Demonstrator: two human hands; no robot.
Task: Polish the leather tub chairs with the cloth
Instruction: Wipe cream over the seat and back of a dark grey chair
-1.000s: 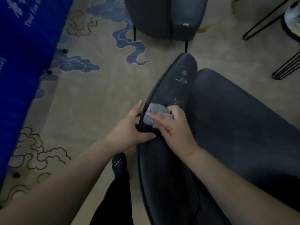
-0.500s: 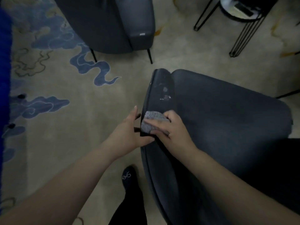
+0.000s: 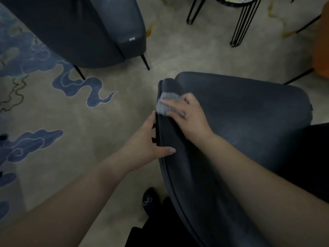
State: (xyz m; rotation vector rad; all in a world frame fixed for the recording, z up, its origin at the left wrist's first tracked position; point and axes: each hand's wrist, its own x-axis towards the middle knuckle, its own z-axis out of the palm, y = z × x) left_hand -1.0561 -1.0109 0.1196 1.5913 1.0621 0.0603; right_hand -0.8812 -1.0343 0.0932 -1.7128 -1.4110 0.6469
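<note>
From here I see the right hand (image 3: 191, 115) pressing the cloth (image 3: 166, 104) flat against the top edge of the near chair (image 3: 240, 111), close to the front end of its arm; the fingers lie fairly straight over the cloth rather than bunched round it. The left hand (image 3: 148, 141) steadies the same arm from the outside, thumb on the top edge and fingers down the outer face, so the two hands sit near each other but apart, one on each side of the arm. I judge the cloth soft and light, something that will fold and creep under the palm (best kept wadded under flat fingers, not pinched by a corner). The leather looks smooth and a little slick, padded enough to give under pressure, and the chair itself seems heavy enough to stay put with that bracing hand. For the outer face I would keep the grip where the left hand is, along the piped seam. The picture is dim and soft: I cannot tell whether marks remain on the leather, and the left fingertips are hidden behind the arm. The chair's back and legs are cut off below. A second chair (image 3: 89, 32) stands well apart on the carpet (image 3: 124, 97), only partly in frame.
</note>
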